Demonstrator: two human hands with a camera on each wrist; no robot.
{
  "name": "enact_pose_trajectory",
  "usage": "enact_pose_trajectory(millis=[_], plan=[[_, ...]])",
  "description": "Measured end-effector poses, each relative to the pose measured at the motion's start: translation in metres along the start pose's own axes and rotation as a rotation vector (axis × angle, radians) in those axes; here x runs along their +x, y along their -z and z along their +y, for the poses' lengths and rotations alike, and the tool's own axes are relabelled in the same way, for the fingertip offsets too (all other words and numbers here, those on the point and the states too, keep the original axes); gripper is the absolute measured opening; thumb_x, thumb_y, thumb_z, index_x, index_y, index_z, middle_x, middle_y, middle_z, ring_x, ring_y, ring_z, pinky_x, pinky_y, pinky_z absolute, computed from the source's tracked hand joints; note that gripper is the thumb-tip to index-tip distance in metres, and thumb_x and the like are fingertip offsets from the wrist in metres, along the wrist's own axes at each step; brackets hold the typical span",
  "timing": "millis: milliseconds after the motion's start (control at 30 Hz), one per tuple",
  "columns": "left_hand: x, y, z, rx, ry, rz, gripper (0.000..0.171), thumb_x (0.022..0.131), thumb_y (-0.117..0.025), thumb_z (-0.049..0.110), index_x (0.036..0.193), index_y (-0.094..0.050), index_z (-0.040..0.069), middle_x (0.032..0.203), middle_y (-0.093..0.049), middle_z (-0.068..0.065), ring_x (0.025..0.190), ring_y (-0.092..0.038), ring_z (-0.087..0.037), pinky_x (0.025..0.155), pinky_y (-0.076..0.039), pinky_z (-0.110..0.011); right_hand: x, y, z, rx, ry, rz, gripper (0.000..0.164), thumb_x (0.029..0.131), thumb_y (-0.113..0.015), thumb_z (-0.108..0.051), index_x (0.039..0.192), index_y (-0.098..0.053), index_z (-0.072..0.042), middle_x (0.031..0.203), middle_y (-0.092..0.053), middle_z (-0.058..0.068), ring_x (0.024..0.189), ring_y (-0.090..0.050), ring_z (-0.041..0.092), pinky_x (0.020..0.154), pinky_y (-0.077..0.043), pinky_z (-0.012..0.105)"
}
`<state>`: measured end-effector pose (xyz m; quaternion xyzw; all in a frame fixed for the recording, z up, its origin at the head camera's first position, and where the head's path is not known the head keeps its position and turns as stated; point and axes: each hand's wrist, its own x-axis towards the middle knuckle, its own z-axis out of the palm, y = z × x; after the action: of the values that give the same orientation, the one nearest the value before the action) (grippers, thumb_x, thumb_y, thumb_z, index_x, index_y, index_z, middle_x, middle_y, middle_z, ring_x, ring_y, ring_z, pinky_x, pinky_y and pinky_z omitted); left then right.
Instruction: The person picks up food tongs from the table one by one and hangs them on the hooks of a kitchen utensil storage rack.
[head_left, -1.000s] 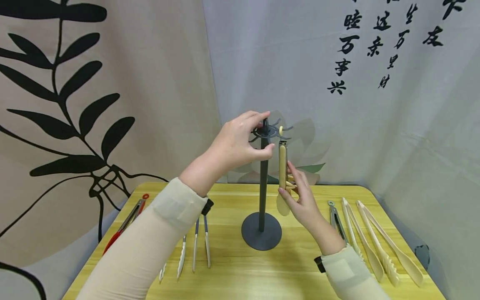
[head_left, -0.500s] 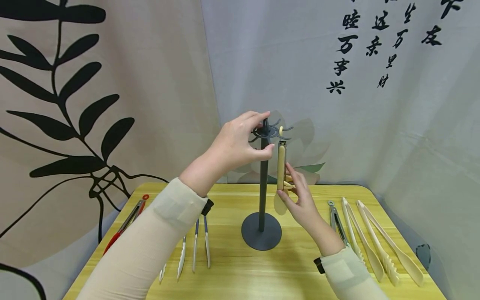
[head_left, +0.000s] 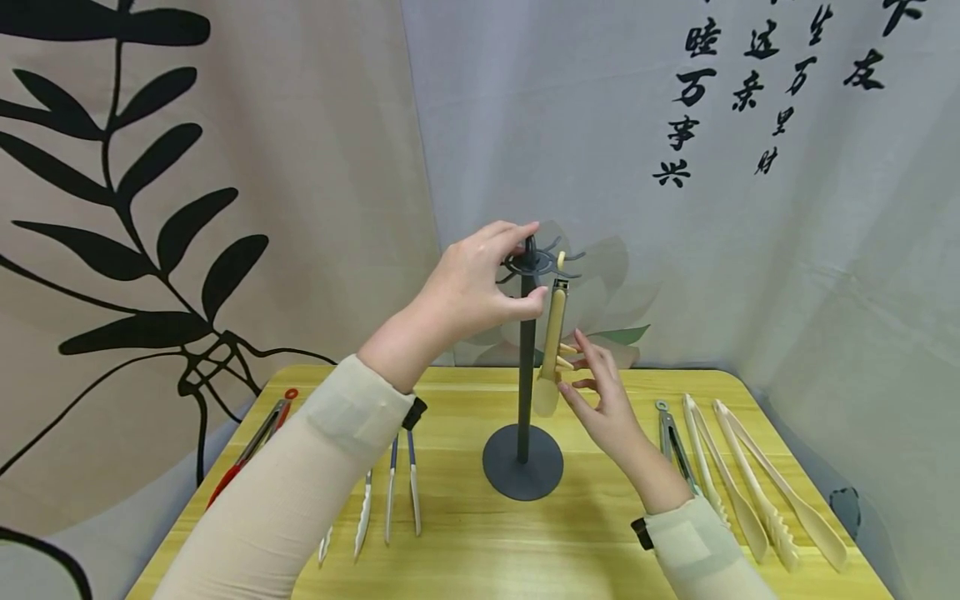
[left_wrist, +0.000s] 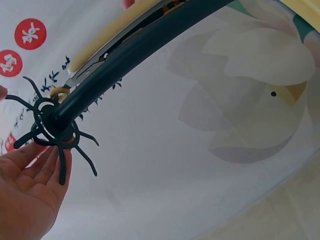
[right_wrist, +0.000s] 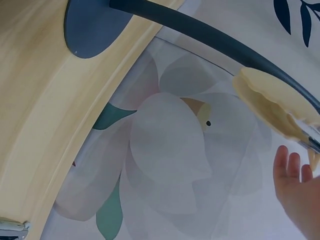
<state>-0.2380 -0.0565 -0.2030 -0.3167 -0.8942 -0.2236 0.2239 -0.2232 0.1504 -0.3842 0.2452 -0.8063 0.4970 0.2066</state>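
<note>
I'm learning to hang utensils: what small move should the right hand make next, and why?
Probably ease the right hand away: the yellow tongs appear to hang by their ring from the stand, and the hand looks open beside them.

Left hand (head_left: 480,279) is crowding the hook ring (head_left: 534,267), blocking its left side. Hanging tongs (head_left: 554,329) are filling the gap between pole (head_left: 527,367) and right hand (head_left: 606,400). Bare hooks (left_wrist: 62,167) are jutting outward around the ring. Counter (head_left: 495,558) is leaving room before the base (head_left: 522,481); loose tongs (head_left: 757,485) are obstructing its right side.
</note>
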Motion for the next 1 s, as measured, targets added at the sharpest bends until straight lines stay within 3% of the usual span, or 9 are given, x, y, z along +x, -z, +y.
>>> enact_pose_trajectory(millis=[200,367,533,800,933,1000], plan=[[0.0,0.001,0.0,-0.002,0.005,0.003,0.068,0.079,-0.064,0.038,0.141,-0.046,0.015,0.125,-0.056,0.001,0.105,-0.057,-0.011,0.087,-0.049,-0.031,-0.002,0.007,-0.017,-0.004,-0.001,-0.009,0.068,0.088,-0.06,0.003,0.148,-0.027,-0.003,0.133,-0.038,0.023,0.108,-0.047,0.031,0.084,-0.051,0.032],[-0.001,0.001,0.0,-0.005,0.004,0.002,0.069,0.079,-0.064,0.038,0.141,-0.045,0.016,0.125,-0.056,0.001,0.105,-0.056,-0.011,0.086,-0.049,-0.031,-0.007,0.009,-0.015,0.004,-0.014,-0.001,0.067,0.089,-0.059,0.004,0.148,-0.028,-0.003,0.133,-0.038,0.026,0.107,-0.047,0.031,0.083,-0.051,0.046],[-0.002,0.001,-0.001,-0.021,0.007,0.002,0.069,0.079,-0.065,0.037,0.142,-0.045,0.016,0.126,-0.056,0.002,0.106,-0.056,-0.011,0.087,-0.049,-0.031,-0.012,0.012,-0.007,0.0,-0.025,0.012,0.066,0.089,-0.059,0.004,0.147,-0.03,-0.003,0.133,-0.039,0.026,0.105,-0.046,0.022,0.081,-0.051,0.044],[-0.004,0.002,-0.004,-0.002,0.02,0.027,0.069,0.078,-0.063,0.035,0.142,-0.044,0.016,0.124,-0.057,0.004,0.102,-0.058,-0.01,0.085,-0.048,-0.03,-0.024,0.018,0.009,-0.029,-0.066,0.013,0.066,0.089,-0.058,0.004,0.147,-0.03,-0.004,0.131,-0.039,0.025,0.105,-0.048,0.027,0.079,-0.05,0.036],[-0.005,0.003,-0.001,0.023,0.032,-0.001,0.07,0.078,-0.059,0.033,0.144,-0.041,0.016,0.128,-0.056,0.003,0.102,-0.058,-0.012,0.085,-0.048,-0.03,-0.03,0.019,0.022,-0.031,-0.068,0.019,0.065,0.088,-0.058,0.005,0.147,-0.03,-0.002,0.13,-0.038,0.027,0.104,-0.047,0.036,0.077,-0.05,0.037],[-0.005,0.003,0.001,0.028,0.042,-0.022,0.071,0.079,-0.057,0.032,0.145,-0.039,0.017,0.131,-0.054,0.003,0.104,-0.057,-0.012,0.086,-0.048,-0.031,-0.033,0.02,0.034,-0.038,-0.067,0.026,0.066,0.088,-0.059,0.004,0.147,-0.03,-0.005,0.131,-0.039,0.025,0.103,-0.047,0.034,0.077,-0.05,0.036]])
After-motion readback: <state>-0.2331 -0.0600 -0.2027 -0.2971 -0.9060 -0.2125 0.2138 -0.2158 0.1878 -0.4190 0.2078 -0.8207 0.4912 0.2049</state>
